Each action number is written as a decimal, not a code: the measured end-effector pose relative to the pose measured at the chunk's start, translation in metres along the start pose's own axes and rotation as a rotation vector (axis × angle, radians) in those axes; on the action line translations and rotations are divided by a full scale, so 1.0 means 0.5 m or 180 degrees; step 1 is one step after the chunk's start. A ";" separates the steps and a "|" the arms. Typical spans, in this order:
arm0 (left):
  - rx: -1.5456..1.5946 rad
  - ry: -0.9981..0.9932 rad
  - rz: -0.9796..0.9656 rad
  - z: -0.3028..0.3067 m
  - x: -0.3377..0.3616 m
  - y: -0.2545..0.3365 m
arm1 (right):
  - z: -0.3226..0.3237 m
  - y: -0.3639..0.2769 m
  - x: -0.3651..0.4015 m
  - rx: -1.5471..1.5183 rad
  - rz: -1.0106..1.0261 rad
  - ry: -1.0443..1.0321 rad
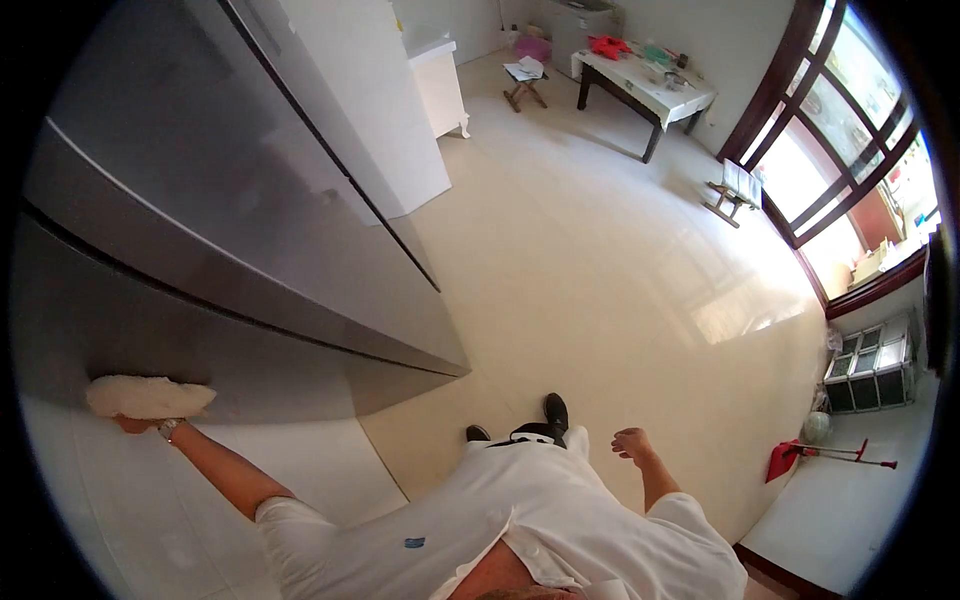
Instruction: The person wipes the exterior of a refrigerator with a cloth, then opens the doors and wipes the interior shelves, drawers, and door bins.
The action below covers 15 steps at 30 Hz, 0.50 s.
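A pale, fluffy cloth [150,397] lies against the lower part of the grey refrigerator [240,190] at the far left. Under and behind it is my left hand [138,424], mostly hidden, with a watch on the wrist; the cloth covers its fingers. On the right side of my body, my right hand [630,443] hangs over the floor with its fingers slightly curled and apart, holding nothing.
Beyond the pale floor [560,260] stand a covered table [640,85], a folding stool [525,85] and a small bench [740,185]. A white cabinet [436,95] is past the refrigerator. On the right are a glazed door [850,150], a rack [870,365] and a red dustpan [783,461].
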State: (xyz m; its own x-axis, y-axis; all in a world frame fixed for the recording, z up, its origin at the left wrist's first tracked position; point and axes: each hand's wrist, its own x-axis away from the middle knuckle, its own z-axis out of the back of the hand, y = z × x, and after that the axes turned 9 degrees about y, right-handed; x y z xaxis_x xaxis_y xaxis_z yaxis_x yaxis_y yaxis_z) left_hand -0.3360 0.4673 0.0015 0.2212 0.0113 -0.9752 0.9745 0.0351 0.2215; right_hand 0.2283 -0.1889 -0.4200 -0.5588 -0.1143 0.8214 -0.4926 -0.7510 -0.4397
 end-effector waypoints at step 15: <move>0.0033 -0.3491 0.1515 0.008 0.604 -0.193 | -0.048 0.027 0.062 -0.0076 0.0037 -0.0029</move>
State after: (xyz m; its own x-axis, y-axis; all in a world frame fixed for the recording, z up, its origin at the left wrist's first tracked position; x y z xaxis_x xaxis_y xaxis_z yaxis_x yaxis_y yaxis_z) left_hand -0.3629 0.4633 -0.3144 0.4685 -0.8382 -0.2792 0.7855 0.2505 0.5659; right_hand 0.1883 -0.1868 -0.4091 -0.5585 -0.1288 0.8194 -0.5020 -0.7339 -0.4576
